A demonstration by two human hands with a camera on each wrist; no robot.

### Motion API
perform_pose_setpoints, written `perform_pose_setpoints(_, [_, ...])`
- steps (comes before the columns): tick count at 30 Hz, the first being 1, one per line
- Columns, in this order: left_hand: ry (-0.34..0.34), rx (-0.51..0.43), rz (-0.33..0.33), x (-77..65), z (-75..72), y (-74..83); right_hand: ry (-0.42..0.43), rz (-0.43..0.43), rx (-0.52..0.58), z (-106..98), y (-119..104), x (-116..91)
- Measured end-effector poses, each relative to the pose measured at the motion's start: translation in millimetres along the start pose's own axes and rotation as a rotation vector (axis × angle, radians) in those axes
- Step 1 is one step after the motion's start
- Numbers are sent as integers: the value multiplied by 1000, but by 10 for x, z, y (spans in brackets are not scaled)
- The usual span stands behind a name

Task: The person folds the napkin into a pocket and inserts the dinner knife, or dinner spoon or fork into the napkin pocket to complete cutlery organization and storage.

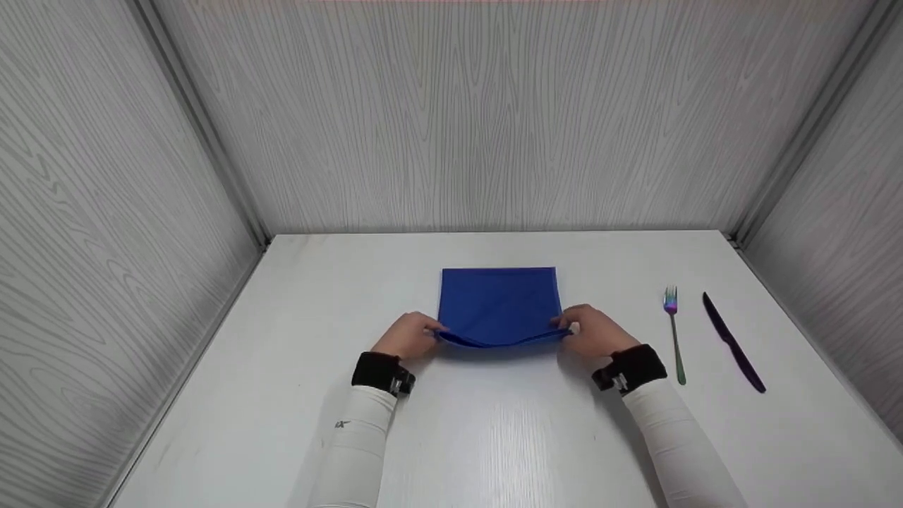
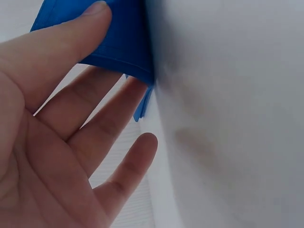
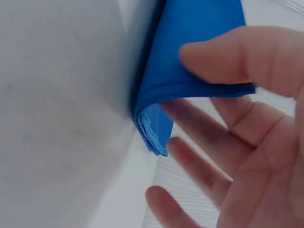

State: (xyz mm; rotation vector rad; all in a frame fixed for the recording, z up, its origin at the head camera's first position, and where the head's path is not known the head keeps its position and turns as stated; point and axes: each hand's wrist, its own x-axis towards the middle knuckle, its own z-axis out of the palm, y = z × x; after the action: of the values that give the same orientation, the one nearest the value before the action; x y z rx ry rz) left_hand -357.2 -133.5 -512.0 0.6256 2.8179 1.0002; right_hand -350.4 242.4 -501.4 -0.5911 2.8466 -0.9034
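Observation:
A blue folded cloth (image 1: 499, 300) lies in the middle of the white table in the head view, its near edge lifted and sagging between two hands. The left hand (image 1: 411, 335) pinches the near left corner; in the left wrist view its thumb (image 2: 90, 28) is on top, with fingers beneath the cloth (image 2: 128, 38). At the near right corner the right hand (image 1: 596, 331) pinches the same edge. The right wrist view shows its thumb (image 3: 218, 57) over the layered cloth (image 3: 190, 52) and fingers below, the lower ones spread free.
Right of the right hand lie a fork (image 1: 674, 331) with a rainbow sheen and, farther right, a dark purple knife (image 1: 734, 343). Grey wood-grain panels (image 1: 458, 120) stand along the back and both sides of the white table (image 1: 494, 437).

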Motion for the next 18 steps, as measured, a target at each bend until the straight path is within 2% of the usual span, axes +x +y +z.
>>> perform_pose_setpoints(12, [-56, -160, 23, 10, -71, -34, 41, 13, 92, -14, 115, 47])
perform_pose_setpoints(18, [-71, -224, -41, 21, -40, -63, -5, 60, 129, -11, 149, 43])
